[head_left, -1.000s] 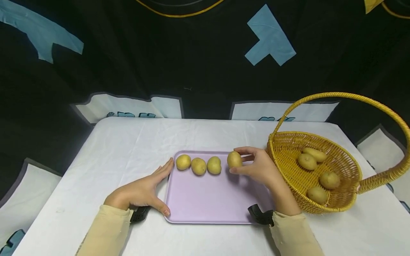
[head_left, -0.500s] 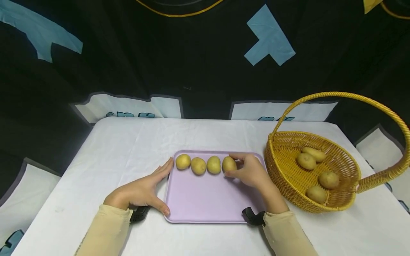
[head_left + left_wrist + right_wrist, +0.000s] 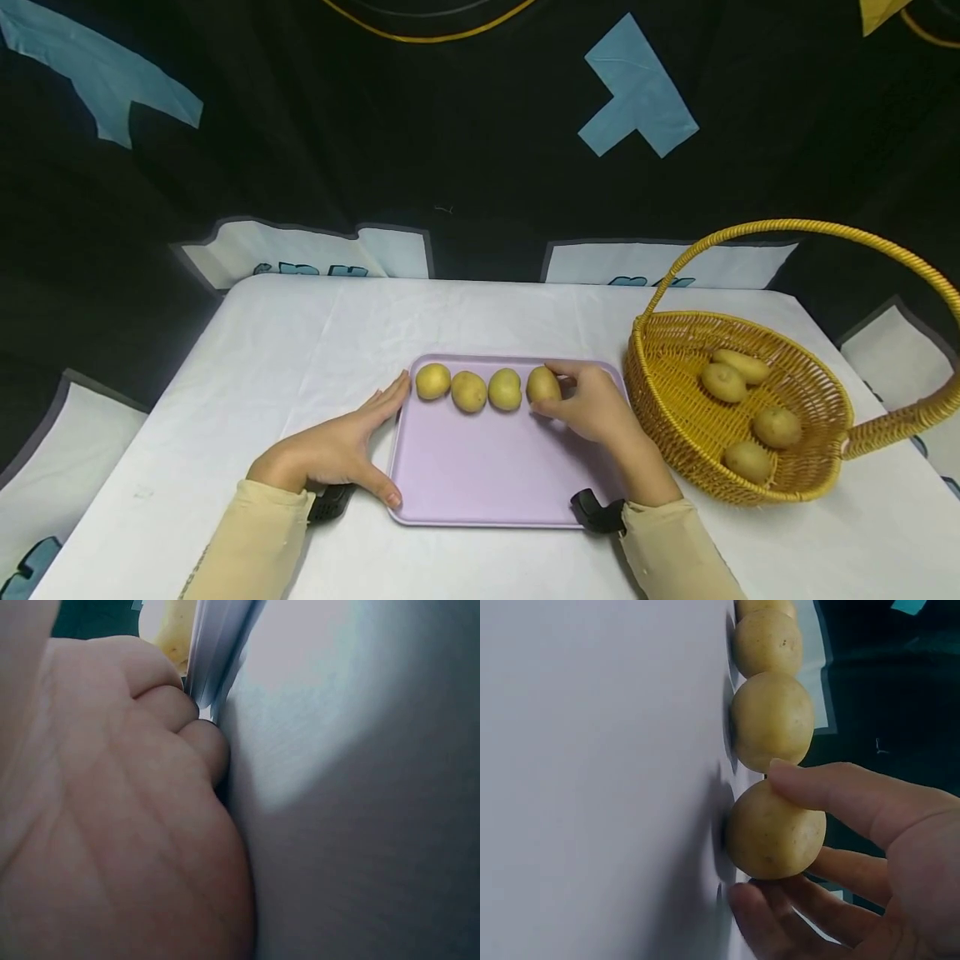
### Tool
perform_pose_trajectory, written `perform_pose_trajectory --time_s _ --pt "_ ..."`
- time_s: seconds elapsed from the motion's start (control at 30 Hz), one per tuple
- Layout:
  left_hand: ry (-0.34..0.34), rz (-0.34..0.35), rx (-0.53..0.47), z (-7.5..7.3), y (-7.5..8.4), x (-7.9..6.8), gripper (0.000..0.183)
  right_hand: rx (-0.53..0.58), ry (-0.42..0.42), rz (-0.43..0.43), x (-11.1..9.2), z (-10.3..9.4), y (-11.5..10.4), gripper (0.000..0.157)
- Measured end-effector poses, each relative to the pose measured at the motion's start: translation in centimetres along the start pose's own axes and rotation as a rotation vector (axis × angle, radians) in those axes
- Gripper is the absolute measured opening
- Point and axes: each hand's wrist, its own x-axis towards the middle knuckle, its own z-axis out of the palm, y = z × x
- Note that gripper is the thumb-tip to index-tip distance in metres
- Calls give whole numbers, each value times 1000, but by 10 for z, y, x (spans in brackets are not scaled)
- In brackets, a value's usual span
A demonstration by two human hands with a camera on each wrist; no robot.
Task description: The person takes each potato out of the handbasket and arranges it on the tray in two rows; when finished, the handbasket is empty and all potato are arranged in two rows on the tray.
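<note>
A potato (image 3: 543,384) sits at the right end of a row on the lilac tray (image 3: 502,475), in the grip of my right hand (image 3: 592,404). In the right wrist view my thumb lies on the near side of that potato (image 3: 774,832), with fingers around its lower and far side. Three other potatoes (image 3: 468,392) continue the row to the left along the tray's far edge. My left hand (image 3: 333,450) rests at the tray's left edge, thumb and fingers spread. The left wrist view shows its palm (image 3: 127,802) beside the tray's rim (image 3: 214,656).
A yellow wicker basket (image 3: 645,417) with a tall arched handle (image 3: 806,225) stands right of the tray, close to my right forearm. Several potatoes (image 3: 776,427) lie inside it. White cloth (image 3: 300,333) covers the table. A dark curtain (image 3: 450,150) hangs behind.
My right hand has moved left and down with the potato, bringing it beside the row; over the last half second it hardly moves. My left hand stays at the tray's edge.
</note>
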Motion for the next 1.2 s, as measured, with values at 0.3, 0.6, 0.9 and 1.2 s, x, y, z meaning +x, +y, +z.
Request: perform_pose_trajectory --time_s 0.3,0.6,0.9,1.2 --pt "-1 -4 6 0 -1 -1 152 -3 -55 -9 0 1 0 69" --pt "0 -5 -9 0 -3 -3 151 -13 -84 -6 1 -1 1 79" --pt "-1 -1 -17 1 -2 0 152 10 -99 -16 -2 -12 0 84" --pt "8 7 -16 2 -3 0 153 40 -78 -18 -9 -34 -9 81"
